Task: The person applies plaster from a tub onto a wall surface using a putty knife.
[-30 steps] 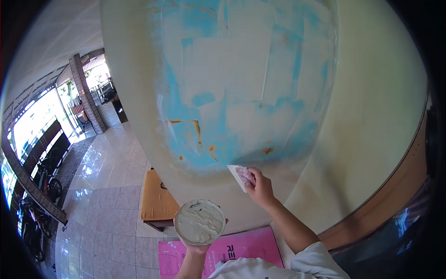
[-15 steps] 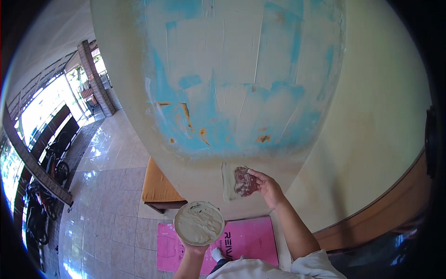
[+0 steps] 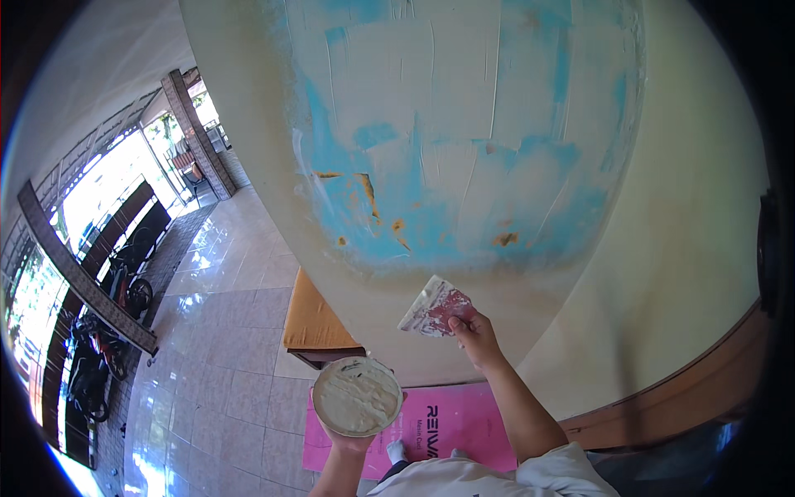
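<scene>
My right hand point(image 3: 474, 335) grips a reddish putty scraper point(image 3: 451, 308) by its narrower end. Pale putty is smeared over the scraper's face and heaped along its broad edge, which points up and left. The scraper is in front of the lower wall; whether it touches, I cannot tell. My left hand point(image 3: 352, 441) supports a round tub point(image 3: 318, 412) from below, fingers curled round its side. Creamy putty point(image 3: 358, 396) with ridged marks fills the tub. Ahead, the wall point(image 3: 447, 199) bears a large light blue patch, partly covered with whitish putty strokes, with brown spots low on it.
A bench with an orange-yellow top point(image 3: 319, 319) stands left of the wall. Below me a pink flattened carton point(image 3: 484, 422) lies on the tiled floor point(image 3: 224, 356). Motorcycles point(image 3: 91, 364) and a pillar point(image 3: 199, 137) are farther left. Brown wooden furniture point(image 3: 662, 398) curves along the right.
The view has shifted left. My right hand has turned the scraper so its putty-laden edge tilts up and left. The pale putty strip beside it no longer shows. My left hand still holds the tub.
</scene>
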Motion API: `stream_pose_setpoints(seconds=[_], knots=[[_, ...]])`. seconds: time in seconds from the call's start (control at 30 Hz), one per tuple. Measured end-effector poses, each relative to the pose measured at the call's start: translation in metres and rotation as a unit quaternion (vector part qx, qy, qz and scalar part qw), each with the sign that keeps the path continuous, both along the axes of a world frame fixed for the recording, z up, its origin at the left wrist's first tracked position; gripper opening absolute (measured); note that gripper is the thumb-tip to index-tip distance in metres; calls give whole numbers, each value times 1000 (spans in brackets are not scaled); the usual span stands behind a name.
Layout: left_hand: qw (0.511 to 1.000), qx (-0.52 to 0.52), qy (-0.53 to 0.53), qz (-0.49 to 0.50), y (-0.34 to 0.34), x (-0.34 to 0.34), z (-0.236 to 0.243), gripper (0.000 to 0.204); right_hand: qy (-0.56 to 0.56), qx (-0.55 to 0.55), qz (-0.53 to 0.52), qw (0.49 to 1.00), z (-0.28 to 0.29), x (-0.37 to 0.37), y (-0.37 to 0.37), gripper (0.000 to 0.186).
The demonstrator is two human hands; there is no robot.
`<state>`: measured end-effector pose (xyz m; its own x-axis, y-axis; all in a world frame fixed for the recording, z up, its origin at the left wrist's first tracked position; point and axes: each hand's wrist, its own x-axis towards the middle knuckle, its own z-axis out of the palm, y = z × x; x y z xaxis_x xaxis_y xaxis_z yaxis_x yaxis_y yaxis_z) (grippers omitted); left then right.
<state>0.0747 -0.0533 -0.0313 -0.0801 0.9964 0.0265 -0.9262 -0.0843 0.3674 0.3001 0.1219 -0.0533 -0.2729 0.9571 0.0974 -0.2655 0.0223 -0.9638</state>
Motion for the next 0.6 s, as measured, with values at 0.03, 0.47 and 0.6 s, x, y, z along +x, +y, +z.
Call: stream_pose_setpoints(seconds=[0.03, 0.47, 0.6], knots=[[1000, 2, 4, -5, 3, -6, -1, 77, -3, 17, -15, 1000, -1, -6, 3, 19], [990, 71, 31, -118, 37, -78, -8, 80, -248, 465, -360, 770, 138, -57, 21, 32], [974, 20, -127, -184, 39, -89, 2, 83, -368, 583, -431, 582, 176, -89, 40, 41]])
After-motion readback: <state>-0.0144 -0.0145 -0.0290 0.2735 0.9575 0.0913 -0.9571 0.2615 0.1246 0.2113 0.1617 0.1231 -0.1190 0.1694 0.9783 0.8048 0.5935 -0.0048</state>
